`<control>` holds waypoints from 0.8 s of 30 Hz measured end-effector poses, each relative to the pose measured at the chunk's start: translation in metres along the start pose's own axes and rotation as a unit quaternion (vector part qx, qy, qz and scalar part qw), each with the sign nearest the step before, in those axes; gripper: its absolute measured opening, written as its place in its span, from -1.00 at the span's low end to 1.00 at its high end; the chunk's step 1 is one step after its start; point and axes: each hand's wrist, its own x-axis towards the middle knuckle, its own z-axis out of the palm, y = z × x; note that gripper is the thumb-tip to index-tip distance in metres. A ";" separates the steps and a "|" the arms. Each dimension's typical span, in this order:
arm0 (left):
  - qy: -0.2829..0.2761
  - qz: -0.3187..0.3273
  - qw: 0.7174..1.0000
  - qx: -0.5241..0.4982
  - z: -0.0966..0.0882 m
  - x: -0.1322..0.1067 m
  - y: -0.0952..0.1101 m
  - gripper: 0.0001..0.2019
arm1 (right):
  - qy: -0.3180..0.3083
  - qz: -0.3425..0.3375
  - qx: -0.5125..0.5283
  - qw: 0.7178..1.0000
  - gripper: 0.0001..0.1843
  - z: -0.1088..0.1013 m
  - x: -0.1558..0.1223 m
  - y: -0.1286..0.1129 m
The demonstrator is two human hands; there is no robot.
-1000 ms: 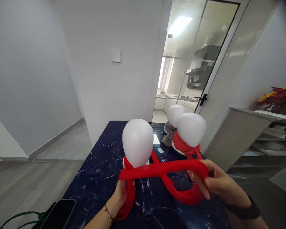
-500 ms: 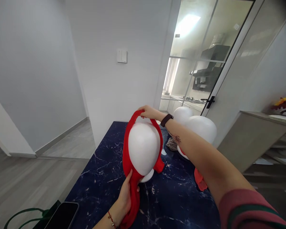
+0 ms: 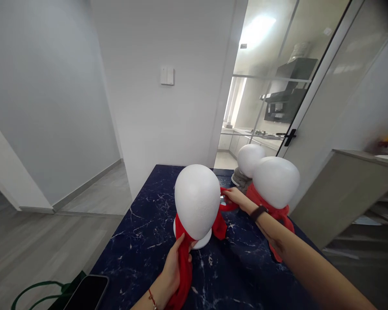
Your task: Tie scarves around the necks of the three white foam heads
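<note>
A white foam mannequin head (image 3: 197,200) stands on the dark blue marble table (image 3: 139,237), with a red scarf (image 3: 185,267) looped round its neck. My left hand (image 3: 176,265) is closed on the scarf's hanging end in front of the head's base. My right hand (image 3: 234,196) reaches behind the head on its right side and grips the scarf's loop there. A second foam head (image 3: 276,181) to the right wears its own red scarf (image 3: 280,213).
A third foam head (image 3: 249,158) with a grey scarf stands at the table's far end. A black phone (image 3: 86,292) and a green cord (image 3: 35,288) lie at the near left. A glass door and a sideboard (image 3: 342,181) are on the right.
The scarf loop that my right hand lifted over the top of the near head has come down to its neck. My right hand has dropped behind the head. My left hand keeps its hold.
</note>
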 end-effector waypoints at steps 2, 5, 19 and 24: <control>0.004 -0.010 1.000 0.001 0.001 -0.001 0.001 -0.67 | -0.008 0.019 0.011 1.000 -0.65 -0.007 -0.029 0.016; 0.005 -0.010 1.000 0.005 0.001 -0.001 0.000 -0.68 | -0.068 0.042 0.037 0.996 -0.58 -0.013 -0.080 0.036; 0.026 0.014 0.999 0.015 -0.002 -0.003 -0.005 -0.83 | -0.132 0.044 0.269 0.953 -0.45 -0.043 -0.230 0.089; 0.021 0.045 0.998 0.040 -0.006 -0.001 -0.007 -0.85 | 0.024 0.036 0.287 0.957 -0.49 -0.052 -0.238 0.087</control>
